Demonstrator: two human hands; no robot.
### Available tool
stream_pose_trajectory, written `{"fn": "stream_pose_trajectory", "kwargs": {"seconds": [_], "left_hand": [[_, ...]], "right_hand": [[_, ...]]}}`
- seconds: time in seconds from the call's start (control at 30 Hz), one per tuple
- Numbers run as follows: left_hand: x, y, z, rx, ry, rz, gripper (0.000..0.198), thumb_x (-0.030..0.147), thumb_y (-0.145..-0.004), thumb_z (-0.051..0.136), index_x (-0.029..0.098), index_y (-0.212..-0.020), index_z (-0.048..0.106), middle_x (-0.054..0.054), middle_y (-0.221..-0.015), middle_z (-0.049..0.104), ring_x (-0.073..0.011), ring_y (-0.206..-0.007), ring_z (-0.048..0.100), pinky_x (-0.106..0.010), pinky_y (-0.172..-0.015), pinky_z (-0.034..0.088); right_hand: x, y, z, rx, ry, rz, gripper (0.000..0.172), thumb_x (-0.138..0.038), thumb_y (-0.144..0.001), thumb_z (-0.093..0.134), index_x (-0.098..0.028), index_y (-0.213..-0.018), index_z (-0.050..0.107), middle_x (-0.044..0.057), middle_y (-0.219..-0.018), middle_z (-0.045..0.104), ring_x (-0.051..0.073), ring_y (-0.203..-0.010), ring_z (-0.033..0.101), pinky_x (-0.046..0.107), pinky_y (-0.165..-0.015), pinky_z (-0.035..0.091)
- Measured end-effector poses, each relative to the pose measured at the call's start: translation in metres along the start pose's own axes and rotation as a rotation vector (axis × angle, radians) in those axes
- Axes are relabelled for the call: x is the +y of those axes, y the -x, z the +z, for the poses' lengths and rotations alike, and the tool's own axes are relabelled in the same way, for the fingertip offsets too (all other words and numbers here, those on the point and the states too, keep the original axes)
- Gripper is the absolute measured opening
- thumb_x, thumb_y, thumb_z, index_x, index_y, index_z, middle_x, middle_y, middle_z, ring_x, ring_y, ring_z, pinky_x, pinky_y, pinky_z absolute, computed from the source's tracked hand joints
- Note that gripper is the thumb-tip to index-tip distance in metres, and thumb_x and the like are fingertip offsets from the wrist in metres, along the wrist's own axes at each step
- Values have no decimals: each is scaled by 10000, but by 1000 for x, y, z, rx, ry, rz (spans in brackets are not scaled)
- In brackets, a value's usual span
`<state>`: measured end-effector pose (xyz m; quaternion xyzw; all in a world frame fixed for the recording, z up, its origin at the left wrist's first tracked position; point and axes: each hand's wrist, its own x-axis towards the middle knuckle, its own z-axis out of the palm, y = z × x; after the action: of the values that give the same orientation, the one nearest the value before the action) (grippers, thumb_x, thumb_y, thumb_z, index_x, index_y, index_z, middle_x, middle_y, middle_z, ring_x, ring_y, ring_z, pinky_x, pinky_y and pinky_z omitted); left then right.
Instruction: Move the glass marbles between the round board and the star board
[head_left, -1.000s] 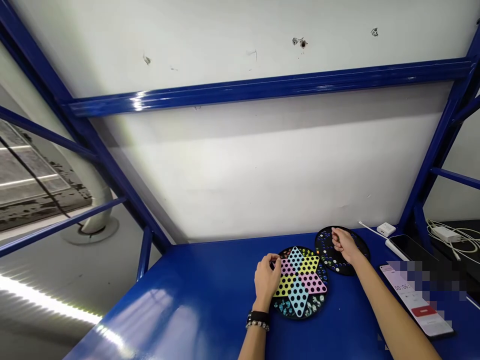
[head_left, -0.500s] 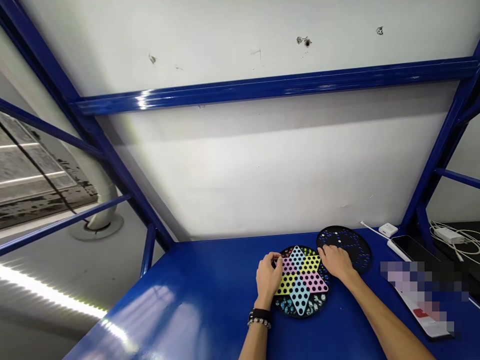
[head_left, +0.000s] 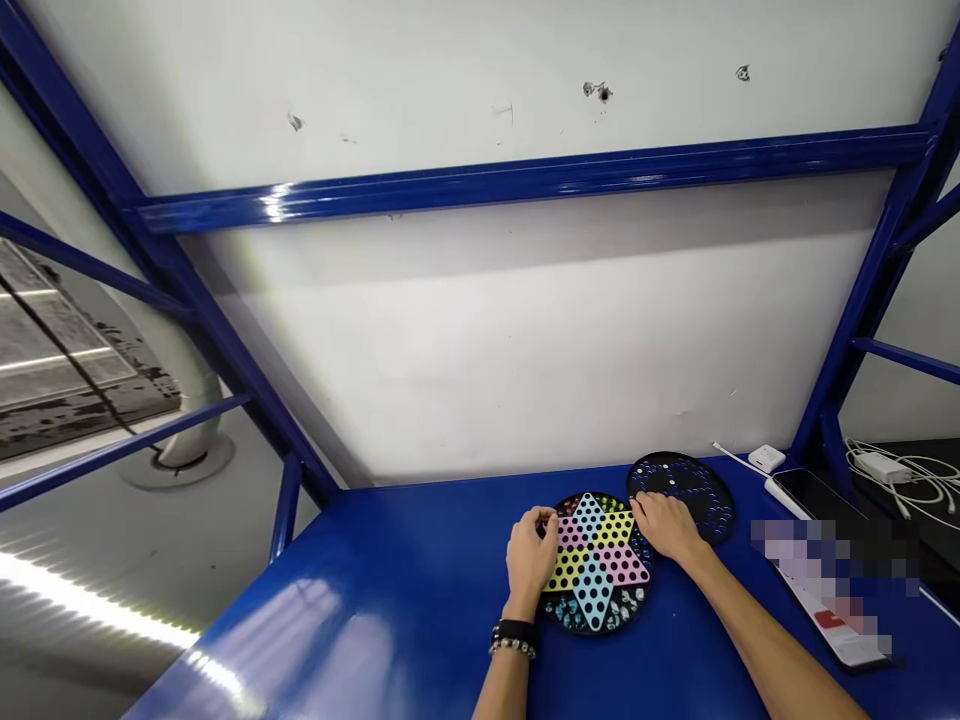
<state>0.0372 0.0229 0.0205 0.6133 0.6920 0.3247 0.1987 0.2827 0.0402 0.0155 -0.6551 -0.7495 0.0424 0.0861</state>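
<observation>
A round black Chinese checkers board (head_left: 595, 560) lies on the blue table, its star coloured pale blue, yellow and pink with dark holes. Marbles (head_left: 564, 608) sit in the compartments around the star, teal and clear ones at the near side. My left hand (head_left: 531, 558) curls round the board's left edge, fingers closed against it; the wrist wears a black band and a beaded bracelet. My right hand (head_left: 666, 524) pinches at the upper right, by the tip of a yellow point. Its fingertips are partly hidden. Behind it lies a round black perforated disc (head_left: 701, 485).
Right of the board lie a dark-screened phone (head_left: 821, 495), a white charger (head_left: 766, 458) with a cable, and a second device (head_left: 855, 640), partly blurred out. A blue metal frame (head_left: 525, 188) stands against the white wall (head_left: 510, 360). Cables (head_left: 900, 470) lie at far right.
The whole view has shifted slightly, so everything sits a little further left. Both hands keep their places at the board's edge.
</observation>
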Motion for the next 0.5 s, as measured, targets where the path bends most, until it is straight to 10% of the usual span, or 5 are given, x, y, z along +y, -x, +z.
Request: {"fn": "stream_pose_trajectory", "kwargs": {"seconds": [0.5], "left_hand": [[-3, -1, 2, 3, -17, 8, 362, 460, -911, 392, 238, -961, 674, -61, -1064, 708, -243, -998, 627, -328, -783, 477]], "right_hand": [[-3, -2, -1, 0, -9, -32, 442, -345, -1012, 316, -218, -795, 678, 69, -832, 735, 193, -742, 682, 255, -623, 352]]}}
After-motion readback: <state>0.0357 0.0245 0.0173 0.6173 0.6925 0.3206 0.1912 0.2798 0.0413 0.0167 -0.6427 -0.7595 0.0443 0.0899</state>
